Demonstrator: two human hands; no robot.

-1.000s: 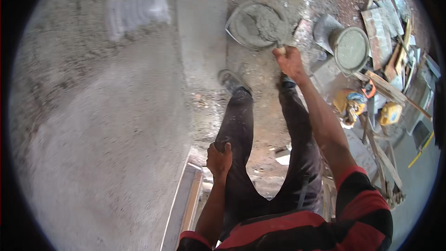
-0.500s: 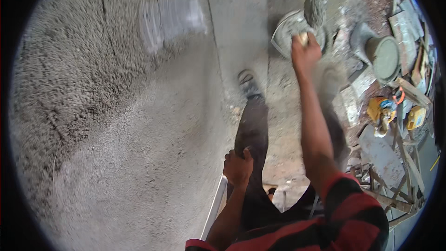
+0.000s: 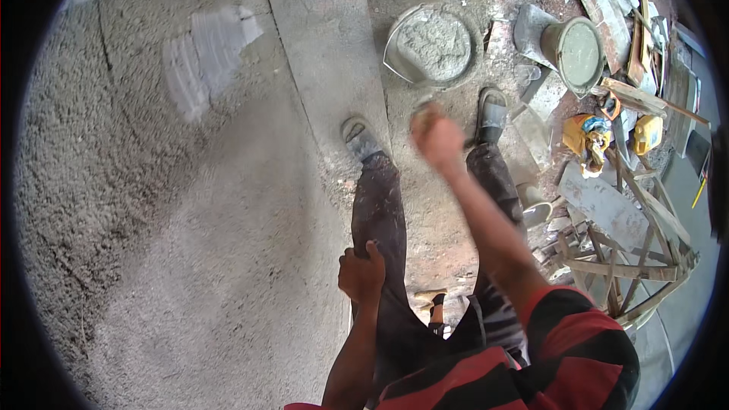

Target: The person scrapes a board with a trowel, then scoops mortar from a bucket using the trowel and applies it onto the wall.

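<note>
My left hand (image 3: 362, 273) is on my left leg at the dark trousers (image 3: 377, 205), fingers curled round the knee and thumb up. My right hand (image 3: 439, 139), blurred by motion, is closed round the handle of a trowel (image 3: 425, 115) between my feet and the mortar bucket. The trowel's blade cannot be made out. Just beyond is the bucket of grey mortar (image 3: 437, 44), its wire handle down at the left side. To the left, a rough grey plastered surface (image 3: 129, 182) carries a smooth, pale smear (image 3: 209, 57).
A second bucket (image 3: 579, 53) with greyish liquid stands at the right. Beside it lie scrap boards (image 3: 607, 15), a yellow container (image 3: 647, 134), a yellow-and-blue bundle (image 3: 588, 137) and a wooden frame (image 3: 623, 273). A smooth concrete strip (image 3: 326, 38) runs along the plastered surface.
My right hand has come back from above the bucket toward me and to the left with the trowel. The view has shifted right; my left hand stays on the leg.
</note>
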